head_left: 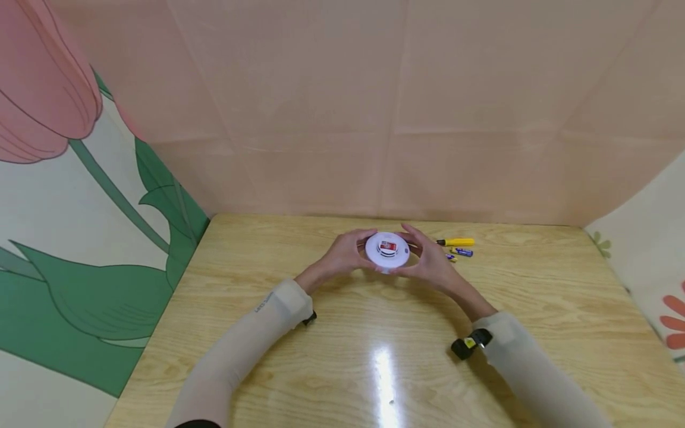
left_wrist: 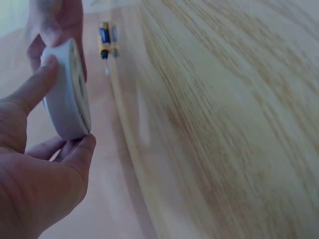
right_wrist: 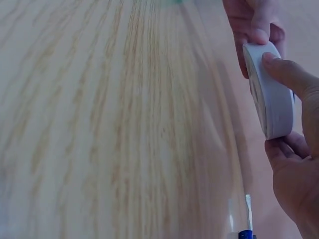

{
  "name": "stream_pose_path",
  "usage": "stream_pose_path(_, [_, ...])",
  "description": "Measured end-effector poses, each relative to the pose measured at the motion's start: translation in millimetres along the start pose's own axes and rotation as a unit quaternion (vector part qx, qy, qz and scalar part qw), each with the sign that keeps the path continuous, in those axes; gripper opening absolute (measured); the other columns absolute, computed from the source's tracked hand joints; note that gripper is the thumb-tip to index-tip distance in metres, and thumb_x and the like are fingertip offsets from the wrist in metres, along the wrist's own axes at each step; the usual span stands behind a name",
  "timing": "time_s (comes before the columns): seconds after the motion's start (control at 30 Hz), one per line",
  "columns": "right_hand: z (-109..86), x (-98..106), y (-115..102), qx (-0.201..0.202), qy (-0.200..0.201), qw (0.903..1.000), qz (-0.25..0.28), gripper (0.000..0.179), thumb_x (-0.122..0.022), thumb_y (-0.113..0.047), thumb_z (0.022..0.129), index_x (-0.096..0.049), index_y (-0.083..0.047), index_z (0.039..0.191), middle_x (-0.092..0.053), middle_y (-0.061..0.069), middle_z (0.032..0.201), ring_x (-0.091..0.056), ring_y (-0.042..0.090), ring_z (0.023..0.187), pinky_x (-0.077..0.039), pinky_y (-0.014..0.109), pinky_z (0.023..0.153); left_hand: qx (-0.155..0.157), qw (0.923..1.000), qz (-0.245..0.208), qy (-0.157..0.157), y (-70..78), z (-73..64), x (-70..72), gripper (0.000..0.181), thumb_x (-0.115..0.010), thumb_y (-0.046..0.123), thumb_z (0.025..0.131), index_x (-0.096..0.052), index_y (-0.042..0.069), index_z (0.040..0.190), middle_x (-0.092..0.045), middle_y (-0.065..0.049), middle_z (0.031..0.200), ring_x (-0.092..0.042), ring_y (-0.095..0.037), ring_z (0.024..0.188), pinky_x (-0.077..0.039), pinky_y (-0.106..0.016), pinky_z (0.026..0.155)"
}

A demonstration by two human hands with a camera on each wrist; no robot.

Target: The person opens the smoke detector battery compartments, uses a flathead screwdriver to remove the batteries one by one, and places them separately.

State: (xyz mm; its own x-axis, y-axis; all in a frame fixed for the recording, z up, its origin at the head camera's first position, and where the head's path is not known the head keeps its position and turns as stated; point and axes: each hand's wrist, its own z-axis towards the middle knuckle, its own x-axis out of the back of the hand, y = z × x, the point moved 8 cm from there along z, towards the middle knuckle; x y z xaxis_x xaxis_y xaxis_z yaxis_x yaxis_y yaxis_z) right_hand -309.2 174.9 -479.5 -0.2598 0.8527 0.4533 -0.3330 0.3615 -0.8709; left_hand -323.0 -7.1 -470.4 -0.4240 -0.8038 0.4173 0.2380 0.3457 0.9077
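Note:
A round white smoke detector (head_left: 386, 260) with a red label on its raised, slotted centre is held up above the far part of the table. On its left edge my left hand (head_left: 345, 254) grips it, thumb and fingers around the rim. My right hand (head_left: 432, 263) grips the opposite edge the same way. Seen from the left wrist, the detector (left_wrist: 65, 97) stands on edge, with the left thumb pressed on its side. From the right wrist, the detector (right_wrist: 276, 99) also shows its plain side wall, and the right fingertips support its lower edge.
Just right of the right hand lie a yellow-handled screwdriver (head_left: 459, 242) and a blue battery (head_left: 464, 252), with another small battery-like piece (head_left: 452, 258) beside them. The wooden table (head_left: 332, 356) ends at a pinkish sheet (head_left: 321, 119) behind.

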Motion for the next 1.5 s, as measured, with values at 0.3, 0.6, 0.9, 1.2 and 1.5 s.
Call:
stream_pose_path(0.3, [9.7, -8, 8, -0.005, -0.016, 0.9999, 0.000, 0.114, -0.096, 0.001, 0.072, -0.026, 0.007, 0.163, -0.052, 0.026, 0.154, -0.049, 0.043, 0.144, -0.043, 0.043, 0.116, 0.003, 0.9976, 0.069, 0.005, -7.4, 5.4, 0.7, 0.095, -0.100, 0.007, 0.071, -0.051, -0.002, 0.153, -0.058, -0.018, 0.150, -0.059, -0.030, 0.136, -0.044, -0.034, 0.117])
stream_pose_path(0.6, [14.1, -14, 18, -0.025, -0.033, 0.9987, -0.031, 0.106, -0.096, -0.007, 0.076, -0.034, 0.005, 0.161, -0.048, 0.023, 0.159, -0.047, 0.040, 0.147, -0.045, 0.044, 0.114, 0.003, 0.9933, 0.115, -0.007, -15.5, 12.7, 1.0, 0.097, -0.101, 0.011, 0.069, -0.052, -0.002, 0.152, -0.059, -0.017, 0.148, -0.056, -0.029, 0.136, -0.038, -0.038, 0.121])
stream_pose_path(0.9, [16.1, -17, 24, -0.015, -0.031, 0.9980, -0.053, 0.094, -0.097, -0.009, 0.075, -0.048, 0.005, 0.154, -0.049, 0.027, 0.157, -0.051, 0.043, 0.143, -0.048, 0.045, 0.111, 0.008, 0.9922, 0.123, -0.017, -22.0, 15.7, 0.6, 0.097, -0.101, 0.013, 0.070, -0.053, -0.001, 0.152, -0.060, -0.015, 0.146, -0.057, -0.028, 0.135, -0.040, -0.037, 0.120])
stream_pose_path(1.2, [17.5, -18, 22, -0.007, -0.038, 0.9958, -0.082, 0.091, -0.097, -0.014, 0.077, -0.051, 0.004, 0.152, -0.053, 0.025, 0.154, -0.055, 0.041, 0.138, -0.049, 0.051, 0.111, 0.012, 0.9911, 0.130, -0.026, -27.2, 17.1, -0.2, 0.094, -0.099, 0.014, 0.074, -0.051, 0.000, 0.153, -0.061, -0.014, 0.142, -0.058, -0.026, 0.131, -0.042, -0.037, 0.118])
stream_pose_path(1.5, [16.6, -20, 24, 0.001, -0.039, 0.9913, -0.126, 0.091, -0.098, -0.015, 0.075, -0.052, 0.004, 0.151, -0.054, 0.025, 0.153, -0.054, 0.041, 0.139, -0.045, 0.054, 0.116, 0.013, 0.9906, 0.131, -0.037, -32.3, 15.8, -3.3, 0.093, -0.098, 0.013, 0.076, -0.050, -0.002, 0.154, -0.059, -0.015, 0.146, -0.057, -0.028, 0.135, -0.043, -0.036, 0.118])
